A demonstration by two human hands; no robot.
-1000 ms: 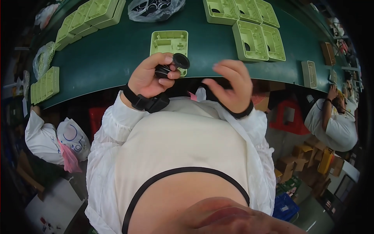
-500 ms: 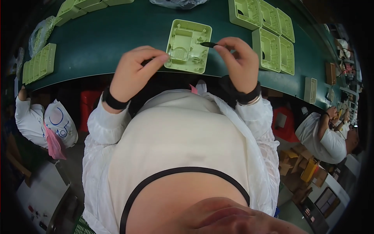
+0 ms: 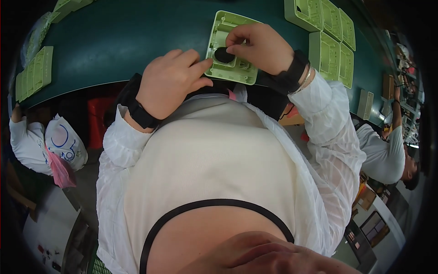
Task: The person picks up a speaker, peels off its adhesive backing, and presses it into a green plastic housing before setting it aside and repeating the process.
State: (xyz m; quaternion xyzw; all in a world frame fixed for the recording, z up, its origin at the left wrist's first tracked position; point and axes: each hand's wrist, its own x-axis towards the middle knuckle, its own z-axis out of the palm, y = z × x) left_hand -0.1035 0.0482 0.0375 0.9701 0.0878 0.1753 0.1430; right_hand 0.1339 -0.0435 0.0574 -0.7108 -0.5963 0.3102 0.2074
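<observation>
A light green plastic housing (image 3: 221,22) lies on the green table in front of me, its hollow inner side facing up. Over the round part of its recess sits a thin black disc (image 3: 223,55). My right hand (image 3: 263,48) reaches across the housing and pinches the disc's upper right edge between thumb and fingertips, hiding much of the housing's right side. My left hand (image 3: 171,82) has its fingers apart, and the index fingertip rests at the housing's left edge near the disc. That hand holds nothing.
More green housings (image 3: 326,55) stand in rows at the right. Others (image 3: 36,73) lie at the left by a clear plastic bag (image 3: 39,36). One person (image 3: 34,141) is at the far left, another (image 3: 381,150) at the right. A small pale box (image 3: 365,104) is near the table's right edge.
My right hand has moved left and lowered the black disc from the housing's right side onto the round recess. My left hand's fingers have spread. The person at the right has raised an arm.
</observation>
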